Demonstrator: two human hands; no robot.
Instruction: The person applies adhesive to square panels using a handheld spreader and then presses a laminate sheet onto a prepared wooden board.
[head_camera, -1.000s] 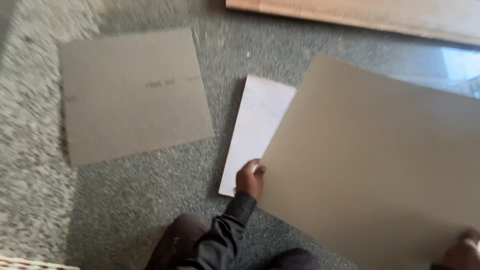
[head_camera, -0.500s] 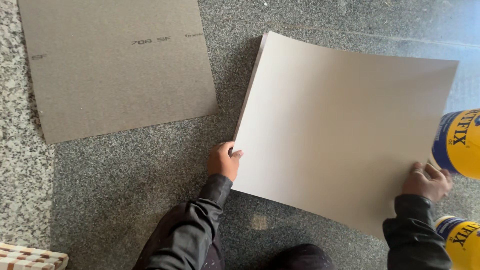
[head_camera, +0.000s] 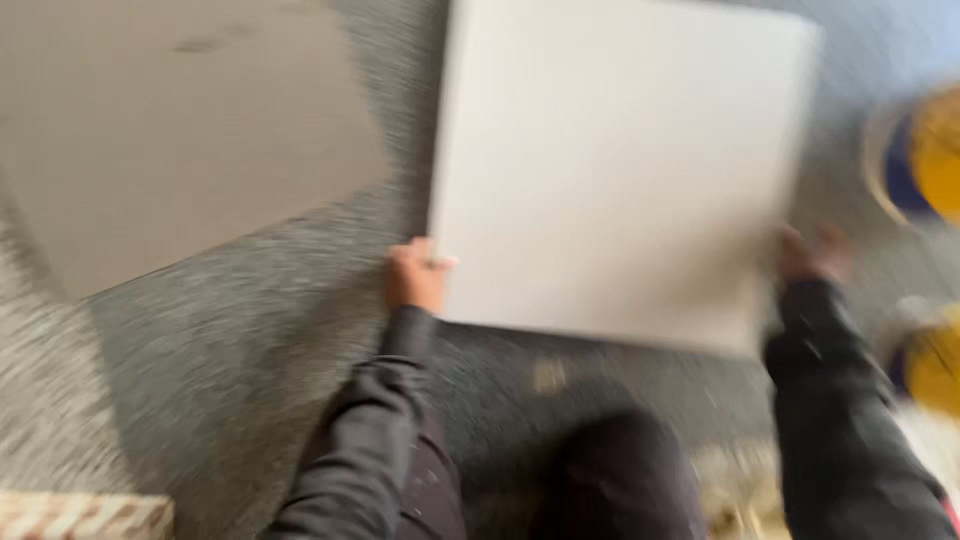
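The left hand (head_camera: 415, 275) is clamped on the near left edge of a big white board (head_camera: 620, 165), and the right hand (head_camera: 815, 255) grips its near right corner. Since a moment ago the board has swung squarer to the person, lifted over the speckled grey floor (head_camera: 240, 370). A grey sheet (head_camera: 170, 130) lies flat to the left; yellow-and-blue cans (head_camera: 935, 150) stand at the right.
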